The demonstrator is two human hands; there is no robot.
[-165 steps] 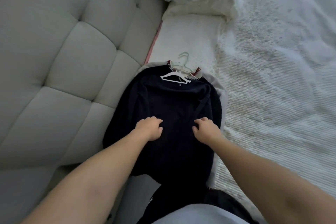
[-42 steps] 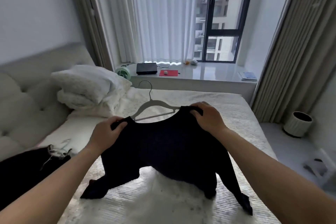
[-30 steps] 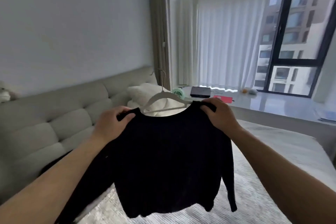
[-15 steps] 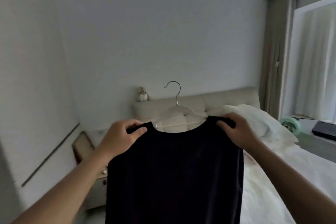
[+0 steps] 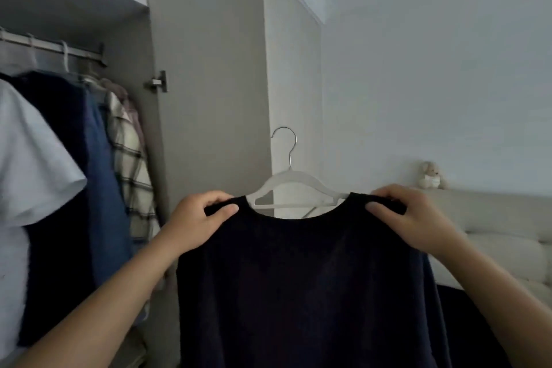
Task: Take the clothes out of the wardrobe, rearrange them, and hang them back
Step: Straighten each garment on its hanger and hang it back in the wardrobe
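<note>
Item: dark sweater [image 5: 310, 287] on a white hanger [image 5: 294, 191], held up in front of the person, right of the open wardrobe.

Left hand [image 5: 197, 224]: fingers curled over the sweater's left shoulder seam, thumb pressed on the front; gripping cloth and probably the hanger arm beneath.

Right hand [image 5: 409, 221]: same pinch on the right shoulder, thumb on the front. The hands are well apart, one at each end of the hanger.

Long axis: the hanger lies level, left to right, broadside to the camera. Its metal hook [image 5: 286, 143] stands upright above the neckline, free of both hands.

Key relation: the wardrobe rail [image 5: 53, 49] lies up and to the left of the hook, farther in, and runs roughly along the same left-right line. The left hand is the nearer one to it. By my judgement the hanger must rise, travel left and turn crosswise before the hook can catch the rail.

Rail contents: white shirt [image 5: 27, 158], dark garment [image 5: 59, 140], blue garment [image 5: 104, 176], checked shirt [image 5: 128, 158], crowded together; free space at the rail's right end beside the side panel [image 5: 209, 69].

Not determinable: the sweater's hem and sleeves are cut off by the lower edge; the rail's left extent is out of frame; hanger shoulders are hidden under cloth and fingers.
</note>
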